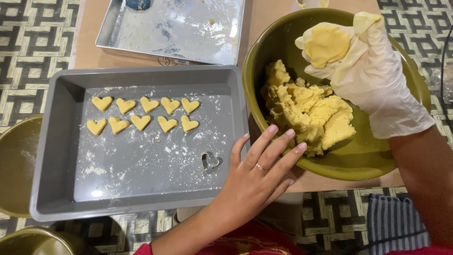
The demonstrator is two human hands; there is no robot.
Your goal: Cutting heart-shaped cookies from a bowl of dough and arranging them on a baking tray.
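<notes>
- The bench (pixel 269 28) is a plain tan board. It sits low over a floor (pixel 33 52) of black-and-cream woven pattern, which shows on both sides and along the near edge.
- A grey tray (pixel 52 141) lies on the bench, dusted with flour. Ten heart-shaped dough pieces (pixel 141 115) sit in two rows at its far end, and a metal heart cutter (pixel 210 161) lies near its right wall.
- Behind the tray a shiny metal pan (pixel 188 33) holds flour smears.
- A green bowl (pixel 368 156) stands to the right of the tray, touching it, with a lump of yellow dough (pixel 311 113) inside.
- The left hand (pixel 257 182) is bare, with a ring. Its fingers are spread and released, resting across the bowl's near rim beside the tray corner.
- The right hand (pixel 363 66) wears a thin glove and hovers over the bowl. Its fingers are loosely cupped under a flat dough disc (pixel 326 43) lying on the palm.
- A striped cloth (pixel 394 222) lies at the near right. A round brassy vessel (pixel 19 165) sits left of the tray.
</notes>
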